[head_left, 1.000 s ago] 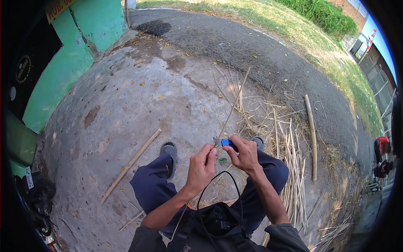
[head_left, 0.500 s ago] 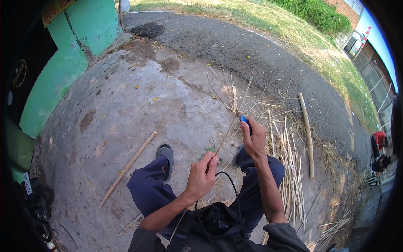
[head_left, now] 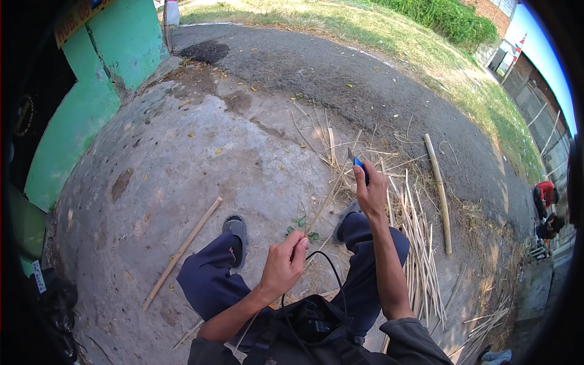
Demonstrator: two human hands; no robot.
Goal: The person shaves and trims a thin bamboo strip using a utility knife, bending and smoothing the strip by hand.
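Observation:
My left hand (head_left: 283, 266) is closed, pinching a thin pale strip (head_left: 324, 205) that looks like split bamboo, low between my knees. The strip runs up and away to the right, its far end lost among shavings on the ground. My right hand (head_left: 371, 193) is wrapped round a blue-handled knife (head_left: 359, 163). Its short blade points up and left, just above the strip's far part and apparently apart from it. Beside my right leg lies a loose pile of similar pale strips (head_left: 421, 255).
A thick bamboo pole (head_left: 438, 193) lies right of the pile, a slimmer stick (head_left: 184, 253) on the concrete at left. Green leaves (head_left: 298, 227) lie near my left hand. A green wall (head_left: 76, 143) stands at far left. People (head_left: 545, 204) crouch at the far right edge.
The knife blade has come off the strip and risen a little, now pointing up and left. My left hand has dropped slightly, still pinching the strip. The view has shifted a little.

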